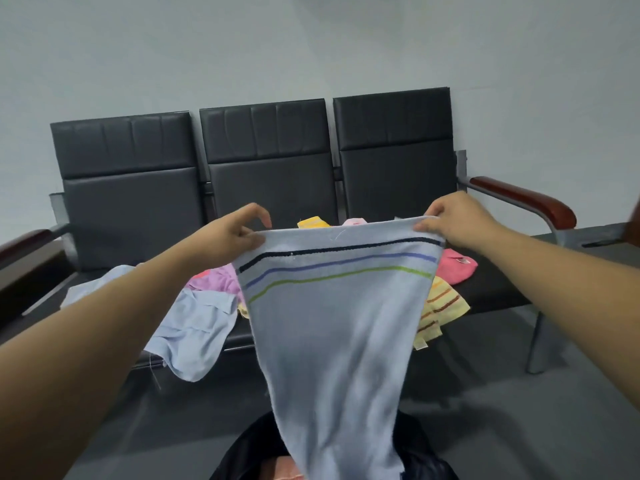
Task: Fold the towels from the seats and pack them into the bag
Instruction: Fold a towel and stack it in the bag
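I hold a light blue towel [332, 341] with dark, blue and green stripes up in front of me. My left hand [232, 233] pinches its top left corner and my right hand [457, 221] pinches its top right corner. The towel hangs down long, narrowing toward a black bag [249, 452] on the floor below, where something pink-orange lies folded inside. More towels lie on the black seats [491, 289]: a pale blue one [194, 327], a purple one [218, 280], a pink one [455, 266] and a yellow striped one [440, 310].
The three-seat bench has black backrests [266, 161] against a grey wall, and wooden armrests at the left [24, 242] and right [526, 199]. A grey floor [519, 427] lies in front of the bench.
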